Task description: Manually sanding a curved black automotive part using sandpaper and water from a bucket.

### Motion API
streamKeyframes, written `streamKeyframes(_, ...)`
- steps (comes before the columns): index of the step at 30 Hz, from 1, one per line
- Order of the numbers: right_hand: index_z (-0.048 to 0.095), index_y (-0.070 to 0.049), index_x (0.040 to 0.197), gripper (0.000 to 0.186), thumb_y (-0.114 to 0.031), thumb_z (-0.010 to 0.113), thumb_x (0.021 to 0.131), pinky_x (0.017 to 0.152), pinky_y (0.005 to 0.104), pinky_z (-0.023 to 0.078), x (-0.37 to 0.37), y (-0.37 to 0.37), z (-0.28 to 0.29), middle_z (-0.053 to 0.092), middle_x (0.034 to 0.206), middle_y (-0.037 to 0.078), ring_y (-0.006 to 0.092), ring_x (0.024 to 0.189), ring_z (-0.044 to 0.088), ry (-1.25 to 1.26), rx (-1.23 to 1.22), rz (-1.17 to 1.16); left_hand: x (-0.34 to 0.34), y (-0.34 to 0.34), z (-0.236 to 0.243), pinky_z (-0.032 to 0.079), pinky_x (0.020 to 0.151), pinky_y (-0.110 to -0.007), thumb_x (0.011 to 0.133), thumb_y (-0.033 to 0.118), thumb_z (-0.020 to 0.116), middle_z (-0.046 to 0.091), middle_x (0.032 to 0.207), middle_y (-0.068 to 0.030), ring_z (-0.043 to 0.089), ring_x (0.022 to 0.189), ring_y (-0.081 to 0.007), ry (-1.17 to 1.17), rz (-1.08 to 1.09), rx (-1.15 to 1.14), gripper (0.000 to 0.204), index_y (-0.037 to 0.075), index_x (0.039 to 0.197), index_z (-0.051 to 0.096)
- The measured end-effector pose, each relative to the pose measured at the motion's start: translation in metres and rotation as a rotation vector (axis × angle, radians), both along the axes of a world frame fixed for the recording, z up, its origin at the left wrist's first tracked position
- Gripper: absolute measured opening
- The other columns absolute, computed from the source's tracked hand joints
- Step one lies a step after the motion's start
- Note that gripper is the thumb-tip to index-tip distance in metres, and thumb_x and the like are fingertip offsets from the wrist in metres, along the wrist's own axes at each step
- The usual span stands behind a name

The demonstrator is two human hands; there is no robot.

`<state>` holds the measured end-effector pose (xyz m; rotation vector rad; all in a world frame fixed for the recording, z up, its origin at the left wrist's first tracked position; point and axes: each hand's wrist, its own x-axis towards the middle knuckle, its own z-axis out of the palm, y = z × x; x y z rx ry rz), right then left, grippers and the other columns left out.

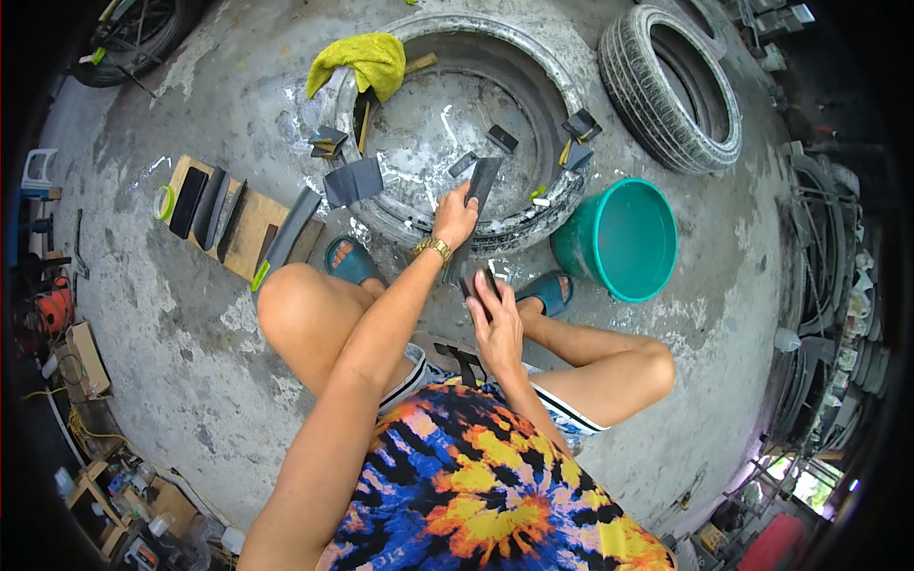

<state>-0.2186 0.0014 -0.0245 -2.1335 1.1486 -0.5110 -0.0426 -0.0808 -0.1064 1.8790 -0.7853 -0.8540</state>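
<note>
The left hand (pixel 457 217) grips a flat, dark grey, rubber-like strip (pixel 486 178), held at a slant over the near edge of a large, round, grey-black tyre (pixel 524 226) lying flat on the grey, stained concrete floor (pixel 219 381). The right hand (pixel 497 328) has its fingers closed around a small, black, block-like piece (pixel 489 287), nearer the person than that edge. A yellow-green, crumpled cloth (pixel 367 62) drapes over the tyre's far left edge; a small, black, rectangular block (pixel 502 139) lies inside the ring. Just beside the tyre's near right edge stands a teal, round bucket (pixel 575 233) containing liquid. Left of the tyre, a tan, rectangular wooden board (pixel 253 221) carries dark, elongated pieces; a lime-green ring (pixel 164 202) sits by its left edge.
</note>
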Motion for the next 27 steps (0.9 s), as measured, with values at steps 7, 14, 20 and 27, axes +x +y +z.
streamKeyframes(7,0.056,-0.012,0.132,0.043,-0.014,0.064,0.089,0.085,0.0421,0.049,-0.007,0.009,0.001,0.055,0.119,0.023,0.0398,0.104,0.059,-0.025,0.026,0.021,0.0,0.0,-0.005,0.048,0.089,-0.046,0.086,0.013,0.058,0.063,0.103,-0.0296,0.06,0.101,-0.0444,0.044,-0.005,0.031,0.035,0.003,0.119,0.06)
streamKeyframes(14,0.057,-0.013,0.131,0.043,-0.015,0.064,0.089,0.084,0.0435,0.049,-0.003,0.002,-0.005,0.054,0.118,0.024,0.0412,0.102,0.058,-0.022,0.02,-0.031,-0.001,-0.001,-0.005,0.047,0.09,-0.045,0.086,0.012,0.057,0.063,0.106,-0.0292,0.061,0.101,-0.0432,0.037,-0.02,0.013,0.038,0.002,0.122,0.059)
streamKeyframes(20,0.057,-0.014,0.132,0.045,-0.015,0.065,0.088,0.088,0.0437,0.048,0.013,-0.016,0.002,0.054,0.119,0.026,0.0421,0.105,0.058,0.001,0.092,-0.061,-0.003,0.001,-0.018,0.047,0.091,-0.045,0.086,0.013,0.058,0.064,0.106,-0.0273,0.061,0.102,-0.0426,0.042,-0.008,-0.006,0.038,0.003,0.123,0.059)
streamKeyframes(27,0.056,-0.015,0.133,0.045,-0.016,0.065,0.088,0.089,0.0437,0.048,0.011,-0.016,-0.001,0.053,0.118,0.028,0.043,0.107,0.057,-0.012,0.096,-0.052,0.0,-0.001,-0.013,0.048,0.089,-0.045,0.086,0.014,0.058,0.064,0.105,-0.0273,0.06,0.103,-0.0427,0.019,-0.011,0.004,0.039,0.005,0.124,0.059)
